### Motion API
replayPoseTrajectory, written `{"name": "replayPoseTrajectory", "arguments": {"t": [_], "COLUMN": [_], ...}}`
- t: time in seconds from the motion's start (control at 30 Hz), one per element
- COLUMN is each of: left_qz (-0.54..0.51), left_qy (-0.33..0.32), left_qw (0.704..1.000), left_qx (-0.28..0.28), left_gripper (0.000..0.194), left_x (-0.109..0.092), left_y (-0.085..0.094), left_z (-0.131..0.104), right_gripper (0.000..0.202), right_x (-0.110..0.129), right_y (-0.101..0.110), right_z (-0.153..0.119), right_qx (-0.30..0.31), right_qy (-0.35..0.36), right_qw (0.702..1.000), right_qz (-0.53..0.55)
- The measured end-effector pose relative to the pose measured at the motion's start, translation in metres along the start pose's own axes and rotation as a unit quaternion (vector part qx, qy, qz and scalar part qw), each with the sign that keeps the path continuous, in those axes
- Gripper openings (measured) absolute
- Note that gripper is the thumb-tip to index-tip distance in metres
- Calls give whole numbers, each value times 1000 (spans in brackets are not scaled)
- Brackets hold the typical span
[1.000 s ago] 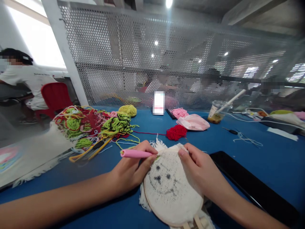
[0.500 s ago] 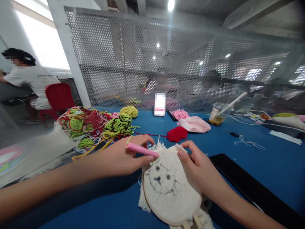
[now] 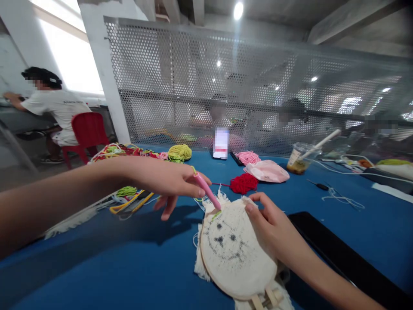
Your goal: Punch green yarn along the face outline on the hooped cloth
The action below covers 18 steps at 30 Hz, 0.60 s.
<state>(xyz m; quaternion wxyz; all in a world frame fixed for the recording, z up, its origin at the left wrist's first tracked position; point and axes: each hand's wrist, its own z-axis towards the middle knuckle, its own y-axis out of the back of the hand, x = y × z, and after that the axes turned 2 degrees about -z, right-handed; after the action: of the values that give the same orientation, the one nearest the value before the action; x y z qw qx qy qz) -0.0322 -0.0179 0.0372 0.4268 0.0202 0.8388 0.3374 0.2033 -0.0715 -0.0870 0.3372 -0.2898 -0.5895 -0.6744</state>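
A round wooden embroidery hoop (image 3: 237,275) holds cream cloth with a dotted dark face drawn on it and a short row of green stitches at its upper left. My right hand (image 3: 266,221) is closed on the hoop's upper right edge, thumb on top of the cloth. A pink punch needle (image 3: 209,193) leans with its tip at the green stitches, and green yarn comes from its top end. My left hand (image 3: 164,178) has the punch needle between thumb and forefinger; its other fingers hang loose below, off the cloth.
Behind the hoop lie a red yarn ball (image 3: 244,184), a pink pouch (image 3: 267,171) and a yellow-green yarn ball (image 3: 180,152). A lit phone (image 3: 221,144) stands by the perforated screen (image 3: 193,86). A drink cup (image 3: 298,159), scissors (image 3: 137,202) and a black slab (image 3: 342,258) flank the hands.
My left hand has shifted up and back, its lower fingers now hanging free. The punch needle has tipped steeper. My right hand keeps its hold on the hoop. The view has turned slightly left.
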Motion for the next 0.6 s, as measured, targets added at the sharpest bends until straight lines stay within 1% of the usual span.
{"name": "replayPoseTrajectory", "arguments": {"t": [0.03, 0.1, 0.17, 0.2, 0.23, 0.27, 0.3, 0.37, 0.4, 0.43, 0.5, 0.53, 0.6], "left_qz": [-19, -60, -102, -126, -161, -187, -201, -222, -231, -233, -204, -166, -51], "left_qy": [4, 4, -11, -21, -46, -72, -91, -111, -125, -135, -138, -135, -125], "left_qw": [1000, 998, 994, 990, 982, 973, 965, 954, 944, 937, 937, 943, 957], "left_qx": [4, -6, -35, -56, -90, -111, -139, -170, -200, -224, -246, -254, -258], "left_gripper": [33, 32, 33, 33, 34, 34, 33, 32, 32, 31, 32, 32, 30], "left_x": [-2, -3, -1, 1, 3, 6, 8, 14, 16, 17, 20, 21, 22], "left_y": [3, 4, -2, -7, -15, -23, -33, -53, -61, -67, -73, -72, -63], "left_z": [-1, -1, 3, 7, 12, 18, 24, 36, 41, 45, 50, 51, 47], "right_gripper": [29, 28, 27, 27, 27, 27, 28, 28, 28, 28, 28, 28, 28], "right_x": [1, 2, 2, 2, 2, 1, 1, -1, -2, -2, -3, -3, -3], "right_y": [0, 0, 0, 0, -1, -1, -1, -2, -2, -2, -2, -2, -2], "right_z": [0, 0, -1, -1, -1, -1, -1, 0, 0, 0, 1, 1, 1], "right_qx": [4, 8, 8, 6, 6, 6, 8, 12, 12, 10, 5, 2, 2], "right_qy": [0, 0, -3, -4, -5, -6, -7, -7, -6, -4, -2, -1, -3], "right_qw": [1000, 1000, 1000, 1000, 1000, 1000, 1000, 1000, 999, 999, 1000, 1000, 1000], "right_qz": [5, 9, 9, 10, 13, 16, 20, 28, 30, 31, 27, 24, 18]}}
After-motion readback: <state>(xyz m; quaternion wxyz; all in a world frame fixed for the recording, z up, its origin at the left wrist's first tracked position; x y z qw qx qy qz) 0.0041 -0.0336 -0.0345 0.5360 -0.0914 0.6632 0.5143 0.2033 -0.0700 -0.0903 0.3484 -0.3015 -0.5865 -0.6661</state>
